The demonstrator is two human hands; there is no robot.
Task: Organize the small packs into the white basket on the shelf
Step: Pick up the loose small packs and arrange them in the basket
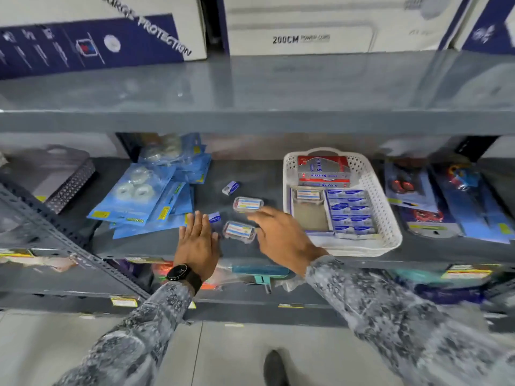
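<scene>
A white perforated basket (390,215) stands on the grey shelf (250,174) at the right. It holds a red and silver box, a clear case and rows of small blue packs (349,210). Left of the basket, loose on the shelf, lie two clear cases (247,204) (239,231) and two small blue packs (230,188) (215,217). My left hand (196,240) lies flat and open, its fingertips beside the nearer blue pack. My right hand (281,235) hovers with spread fingers between the two clear cases, holding nothing.
Blue blister packs of tape rolls (145,196) are piled at the left of the shelf. Scissors in blue packaging (446,196) lie right of the basket. Large cartons (301,26) sit on the shelf above. A lower shelf holds mixed goods.
</scene>
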